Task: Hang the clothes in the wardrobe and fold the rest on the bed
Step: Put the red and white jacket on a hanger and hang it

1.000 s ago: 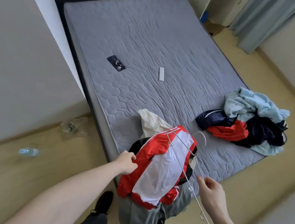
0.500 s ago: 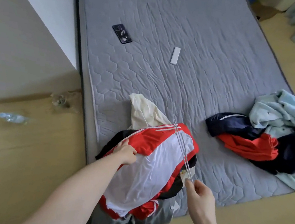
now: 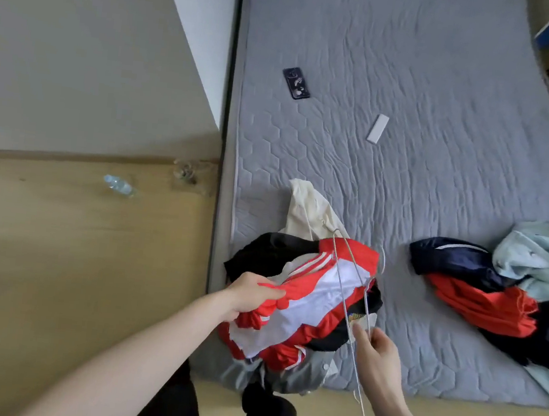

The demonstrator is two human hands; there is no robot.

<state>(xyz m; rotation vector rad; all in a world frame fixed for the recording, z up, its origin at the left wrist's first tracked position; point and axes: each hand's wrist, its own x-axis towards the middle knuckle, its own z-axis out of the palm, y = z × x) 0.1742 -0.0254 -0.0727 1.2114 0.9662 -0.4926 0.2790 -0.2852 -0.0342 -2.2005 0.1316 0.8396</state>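
Far left is mostly bare wood floor (image 3: 52, 285) under a plain wall, with a plastic water bottle (image 3: 117, 185) lying on its side and some crumpled clear wrapper (image 3: 186, 172) right against the bed's left edge. Plenty of floor on that side.

Then the left hand (image 3: 251, 296), fingers curled tight round a bunched fold of the red and white jersey (image 3: 306, 310). That jersey tops a heap at the near left corner of the mattress (image 3: 443, 158), over a black garment (image 3: 268, 251), with a cream top (image 3: 307, 208) poking out the far side and a grey piece (image 3: 298, 374) spilling over the near edge toward the floor.

The right hand (image 3: 374, 354) pinches a bundle of thin wire hangers (image 3: 353, 285) between thumb and fingers; the wires lie slanted across the jersey, their lower ends sticking out past the mattress edge.

Farther up the mattress there's a dark phone (image 3: 296, 83) near the left edge and a small white remote (image 3: 377, 129) more toward the middle, well apart, with loads of open quilted surface around them.

Right side: a second pile (image 3: 512, 303) in navy, red and pale blue, running off to the right edge of view.
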